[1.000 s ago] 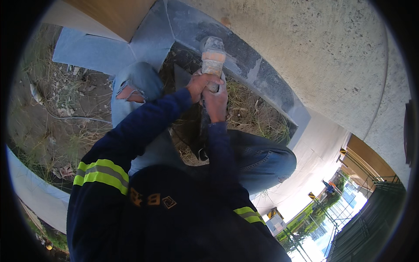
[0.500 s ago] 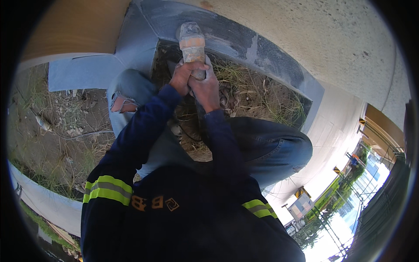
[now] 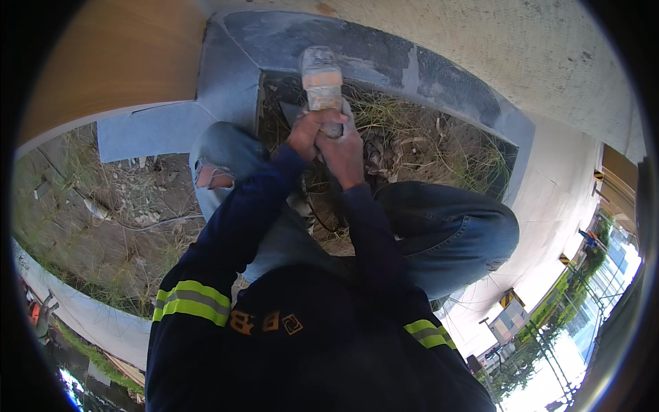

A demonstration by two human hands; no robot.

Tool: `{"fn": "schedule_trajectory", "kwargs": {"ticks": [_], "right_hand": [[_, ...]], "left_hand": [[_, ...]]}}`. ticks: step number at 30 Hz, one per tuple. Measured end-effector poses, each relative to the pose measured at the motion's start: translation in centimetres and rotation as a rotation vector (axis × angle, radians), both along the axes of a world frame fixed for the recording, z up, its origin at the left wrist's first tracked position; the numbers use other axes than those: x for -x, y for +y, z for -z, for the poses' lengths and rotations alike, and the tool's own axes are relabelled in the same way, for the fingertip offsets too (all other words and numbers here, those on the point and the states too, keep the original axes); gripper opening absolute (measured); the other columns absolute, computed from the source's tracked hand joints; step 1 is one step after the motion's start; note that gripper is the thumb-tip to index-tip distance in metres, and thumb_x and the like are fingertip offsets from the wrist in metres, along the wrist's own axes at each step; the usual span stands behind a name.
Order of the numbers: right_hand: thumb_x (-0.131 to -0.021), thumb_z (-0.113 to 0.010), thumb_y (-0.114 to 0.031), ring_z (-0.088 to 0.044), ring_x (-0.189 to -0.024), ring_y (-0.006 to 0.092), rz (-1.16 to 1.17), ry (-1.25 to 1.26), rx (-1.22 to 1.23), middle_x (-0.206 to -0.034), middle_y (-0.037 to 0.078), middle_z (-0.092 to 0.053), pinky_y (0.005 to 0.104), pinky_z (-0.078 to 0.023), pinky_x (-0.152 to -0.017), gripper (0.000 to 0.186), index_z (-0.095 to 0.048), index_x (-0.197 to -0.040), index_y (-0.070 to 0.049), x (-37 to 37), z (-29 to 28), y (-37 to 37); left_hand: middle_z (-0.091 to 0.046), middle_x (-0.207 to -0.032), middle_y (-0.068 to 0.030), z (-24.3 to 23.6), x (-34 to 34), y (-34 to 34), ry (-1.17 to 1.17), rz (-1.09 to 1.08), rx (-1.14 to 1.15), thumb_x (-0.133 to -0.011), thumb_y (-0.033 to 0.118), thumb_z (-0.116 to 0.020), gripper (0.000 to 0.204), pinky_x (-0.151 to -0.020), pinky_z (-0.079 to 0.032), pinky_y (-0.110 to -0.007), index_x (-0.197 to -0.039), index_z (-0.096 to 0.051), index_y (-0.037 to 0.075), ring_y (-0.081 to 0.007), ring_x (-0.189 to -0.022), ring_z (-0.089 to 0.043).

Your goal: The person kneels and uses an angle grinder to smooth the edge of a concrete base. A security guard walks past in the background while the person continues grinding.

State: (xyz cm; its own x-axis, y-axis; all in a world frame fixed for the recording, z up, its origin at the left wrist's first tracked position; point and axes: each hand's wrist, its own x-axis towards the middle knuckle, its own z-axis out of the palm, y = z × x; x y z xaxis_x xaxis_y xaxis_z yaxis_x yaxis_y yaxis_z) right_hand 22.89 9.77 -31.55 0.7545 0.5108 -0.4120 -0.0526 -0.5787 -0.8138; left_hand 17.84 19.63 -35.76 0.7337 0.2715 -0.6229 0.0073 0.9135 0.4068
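Note:
Both my hands are closed around the rear body of a dusty power tool that looks like an angle grinder (image 3: 321, 82). My left hand (image 3: 304, 136) wraps it from the left side, and my right hand (image 3: 343, 152) grips from the right, just nearer to me. The tool's front end rests at or just over the dark grey stone slab (image 3: 446, 77), near its inner edge. Its disc is hidden under the head, so contact cannot be made out. Pale dust and smears mark the slab's surface.
Dry grass and soil (image 3: 419, 141) fill the recess inside the slab border. A cable (image 3: 161, 225) with a pale connector (image 3: 96, 209) lies on the ground at left. A brown panel (image 3: 117, 62) rises at far left; a beige wall (image 3: 522, 51) stands behind the slab.
The whole view has shifted, so the scene sits farther right. Against the slab, the grinder has come slightly toward me and to the right. Both hands keep their grip.

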Motion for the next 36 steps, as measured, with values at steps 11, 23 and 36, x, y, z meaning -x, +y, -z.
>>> {"fn": "schedule_trajectory", "kwargs": {"ticks": [11,23,36], "right_hand": [[-0.08,-0.082,-0.024,-0.071,-0.096,0.0227,0.212,-0.071,-0.048,-0.114,0.017,-0.072,0.0371,-0.057,-0.084,0.078,-0.049,-0.149,-0.004,-1.7,0.9,-6.1],[-0.079,-0.078,-0.033,-0.072,-0.103,0.041,-0.046,-0.033,-0.019,-0.112,0.023,-0.073,0.0454,-0.055,-0.09,0.078,-0.051,-0.147,-0.007,-0.1,0.2,0.2],[-0.078,-0.082,-0.031,-0.073,-0.103,0.0325,0.204,-0.022,-0.028,-0.111,0.022,-0.073,0.0395,-0.057,-0.087,0.073,-0.055,-0.14,-0.002,-1.1,-0.7,-5.1]], "left_hand": [[-0.069,-0.107,-0.0085,1.0,-3.8,-5.2,-0.111,0.242,0.048,-0.081,0.008,-0.076,0.037,-0.09,-0.056,-0.038,-0.117,-0.067,0.003,-0.0222,-0.099,-0.069],[-0.069,-0.106,-0.0092,1.7,1.0,0.0,-0.042,0.038,0.009,-0.08,0.007,-0.077,0.038,-0.087,-0.058,-0.039,-0.116,-0.066,0.003,-0.0227,-0.095,-0.07],[-0.068,-0.104,-0.009,0.1,-3.3,-4.7,-0.064,0.235,0.061,-0.083,0.008,-0.074,0.035,-0.088,-0.056,-0.039,-0.116,-0.065,0.002,-0.0219,-0.097,-0.069]]}}
